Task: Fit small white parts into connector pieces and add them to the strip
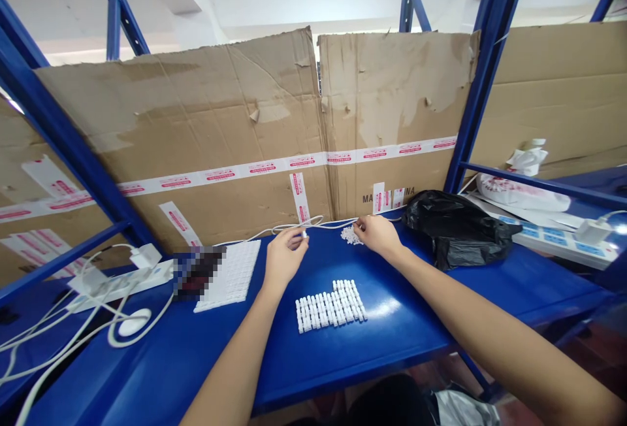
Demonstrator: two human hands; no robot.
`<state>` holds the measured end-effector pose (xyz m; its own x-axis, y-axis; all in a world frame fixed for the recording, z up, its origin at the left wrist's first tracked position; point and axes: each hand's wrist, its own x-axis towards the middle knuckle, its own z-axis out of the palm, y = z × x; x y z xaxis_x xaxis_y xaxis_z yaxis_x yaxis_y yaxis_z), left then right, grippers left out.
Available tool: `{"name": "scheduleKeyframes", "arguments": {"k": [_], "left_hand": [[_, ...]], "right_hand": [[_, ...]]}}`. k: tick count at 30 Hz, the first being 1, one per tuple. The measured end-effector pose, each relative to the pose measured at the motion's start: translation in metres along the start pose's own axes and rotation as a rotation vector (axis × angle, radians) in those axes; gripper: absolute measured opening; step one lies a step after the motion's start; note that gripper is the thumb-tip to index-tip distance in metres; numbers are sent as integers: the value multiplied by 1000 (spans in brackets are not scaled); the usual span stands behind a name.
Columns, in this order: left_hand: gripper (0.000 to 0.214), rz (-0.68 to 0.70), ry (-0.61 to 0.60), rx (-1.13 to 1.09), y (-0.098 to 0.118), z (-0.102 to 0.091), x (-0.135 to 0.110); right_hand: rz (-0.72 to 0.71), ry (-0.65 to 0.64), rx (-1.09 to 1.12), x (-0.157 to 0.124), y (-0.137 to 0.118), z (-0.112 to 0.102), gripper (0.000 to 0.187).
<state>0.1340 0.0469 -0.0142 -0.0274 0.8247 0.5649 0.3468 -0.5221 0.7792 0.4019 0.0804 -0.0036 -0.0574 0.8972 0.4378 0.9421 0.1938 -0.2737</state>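
My left hand [284,257] is closed in a pinch on a small white plastic piece [304,234] above the blue shelf [401,334]. Farther right, my right hand [376,234] rests with its fingertips curled into a small heap of white pieces [350,236] near the cardboard wall. Closer to me, several white pieces lie lined up in neat rows [330,306]. A white tray with a grid of cells [231,274] lies to the left of my left hand.
A crumpled black plastic bag [455,227] sits right of my right hand. White cables, a power strip [122,279] and a charger lie at the left. Cardboard sheets [220,138] wall off the back. Blue rack posts [477,80] stand at both sides.
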Motion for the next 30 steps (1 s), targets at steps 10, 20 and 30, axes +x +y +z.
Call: {"name": "scheduleKeyframes", "arguments": {"k": [10,20,30], "left_hand": [[21,-280,-116,283,-49,-40,18],[12,-265,-211,483,-38,-45,14],[19,-165,-213,556,-38,-36,11]], "right_hand": [[-213,-42,187,-7,-8,14,27],[-339,-142,342,-20,-26,20,23],[-488,-588,669,-26,-28,3,29]]}}
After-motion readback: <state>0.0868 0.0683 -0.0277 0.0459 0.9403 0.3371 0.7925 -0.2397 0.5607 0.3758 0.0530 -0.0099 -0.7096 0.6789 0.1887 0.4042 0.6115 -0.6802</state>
